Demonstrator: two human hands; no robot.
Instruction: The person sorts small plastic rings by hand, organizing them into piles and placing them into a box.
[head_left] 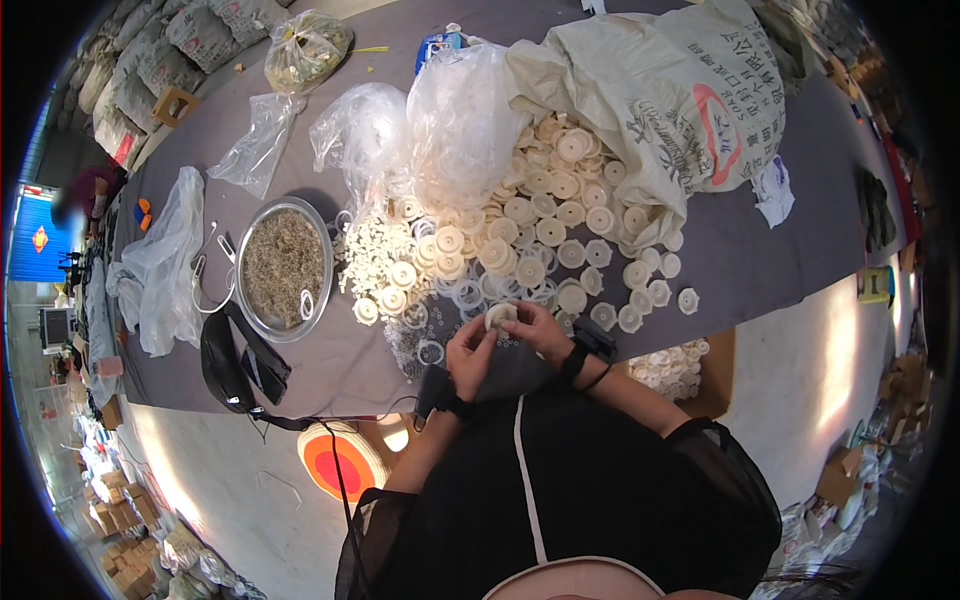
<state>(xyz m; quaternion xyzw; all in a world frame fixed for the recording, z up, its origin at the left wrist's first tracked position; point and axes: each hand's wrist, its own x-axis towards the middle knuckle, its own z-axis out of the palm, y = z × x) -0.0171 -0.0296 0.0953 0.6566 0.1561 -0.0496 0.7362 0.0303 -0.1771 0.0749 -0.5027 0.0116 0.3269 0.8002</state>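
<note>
Close to the table's near edge, my left hand (pixel 467 357) and my right hand (pixel 541 331) meet with bent fingers around one cream plastic disc-shaped part (pixel 499 314). The fingertips of both press on it from either side. Just beyond lies a pile of similar cream discs (pixel 549 232), with translucent rings (pixel 467 294) along its near side. Small cream pieces (pixel 377 255) are heaped left of the discs. Tiny clear bits (pixel 408 345) are scattered beside my left hand. Each wrist wears a black strap with a small device on it.
A large woven sack (pixel 650 95) lies behind the discs, next to clear plastic bags (pixel 465 120). Further left, a round metal tray (pixel 325 275) holds small brownish pieces. A black case (pixel 222 362) sits at the front left edge. Below the table, a cardboard box (pixel 718 375) contains cream parts.
</note>
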